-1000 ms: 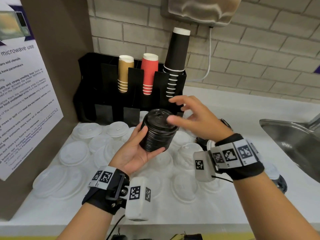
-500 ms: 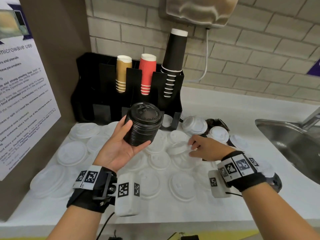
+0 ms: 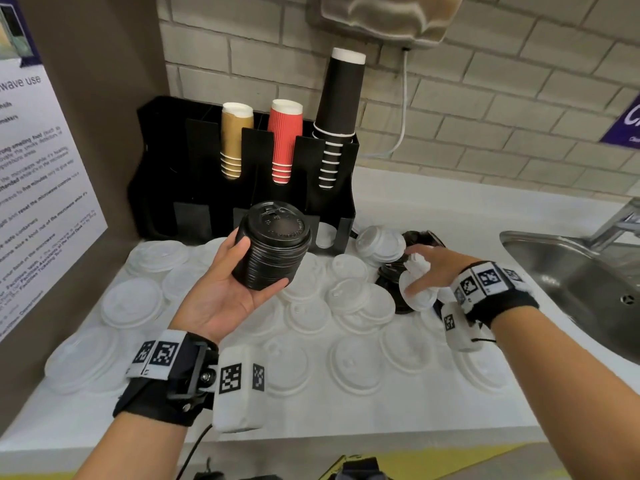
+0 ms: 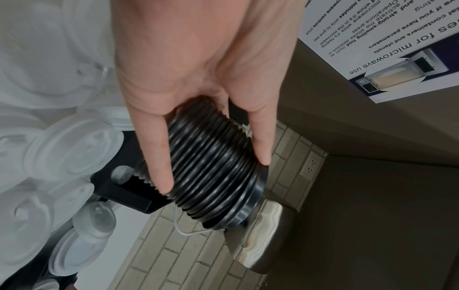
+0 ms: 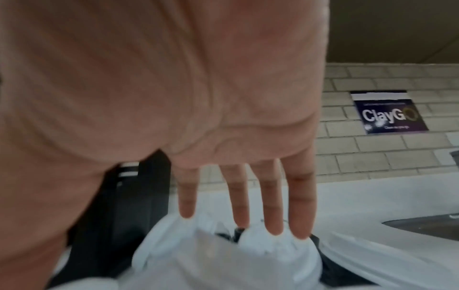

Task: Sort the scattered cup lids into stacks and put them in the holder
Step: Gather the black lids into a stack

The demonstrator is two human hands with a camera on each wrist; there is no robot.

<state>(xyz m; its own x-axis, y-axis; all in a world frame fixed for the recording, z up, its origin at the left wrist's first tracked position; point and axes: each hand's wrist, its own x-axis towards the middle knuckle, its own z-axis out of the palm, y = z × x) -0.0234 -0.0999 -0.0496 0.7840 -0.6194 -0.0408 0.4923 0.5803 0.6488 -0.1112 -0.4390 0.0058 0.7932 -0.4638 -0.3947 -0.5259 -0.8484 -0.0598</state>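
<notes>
So the left hand [image 3: 221, 299] is cradling the ribbed stack of black lids [image 3: 272, 247] with its grip curled around it, at 6 o'clock from the holder [image 3: 166, 188], while the right hand [image 3: 433, 271] is pinching flimsy, slippery-looking white lids [image 3: 417, 289] off the tabletop [image 3: 450, 216], probably best grabbed by their rims.

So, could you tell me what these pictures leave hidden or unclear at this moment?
- Right hand: the white lids under it are motion-blurred in the head and right wrist views; their number and its grip are unclear.
- Black lids beside it: mostly covered by white lids and the hand.
- Stack of black lids in the left hand: its underside is hidden by the palm.
- Holder: the stack hides its front slots.
</notes>
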